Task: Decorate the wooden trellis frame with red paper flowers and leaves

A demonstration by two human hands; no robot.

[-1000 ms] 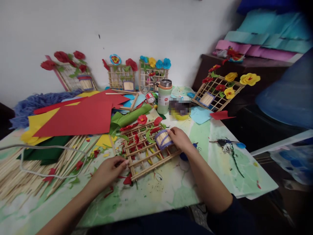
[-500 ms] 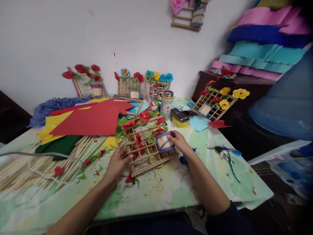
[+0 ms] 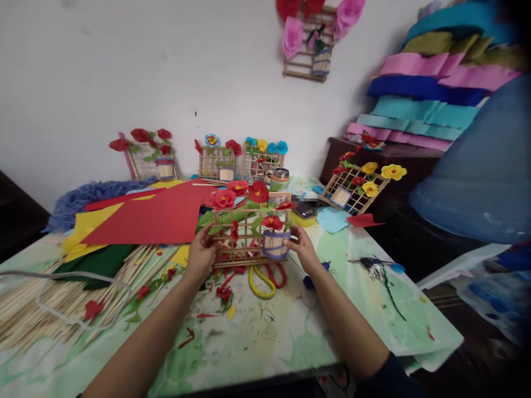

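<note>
Between my two hands stands a wooden stick lattice [image 3: 249,257], nearly upright over the table. Red paper flowers [image 3: 258,192] and green leaves decorate its top and front. A small stick basket [image 3: 276,245] with purple trim is fixed at its lower right. My left hand [image 3: 202,253] grips the left edge of the lattice, fingers closed round it. At the right edge, my right hand [image 3: 302,250] holds it beside the basket, thumb on the basket's side. Scissors with yellow and red handles [image 3: 262,282] lie just below the lattice, their blades hidden behind it.
Loose wooden sticks [image 3: 37,298], a grey cable [image 3: 83,275] and red paper sheets [image 3: 145,218] cover the left side. At the back are a bottle [image 3: 280,178] and a phone [image 3: 305,207]. Another flowered lattice [image 3: 352,185] leans at the right. Red scraps [image 3: 224,293] lie in front.
The lattice has been tipped up from a slanted, flatter pose to nearly upright, its front facing me. Its lower edge has risen, uncovering the scissors handles. The camera view has tilted up slightly.
</note>
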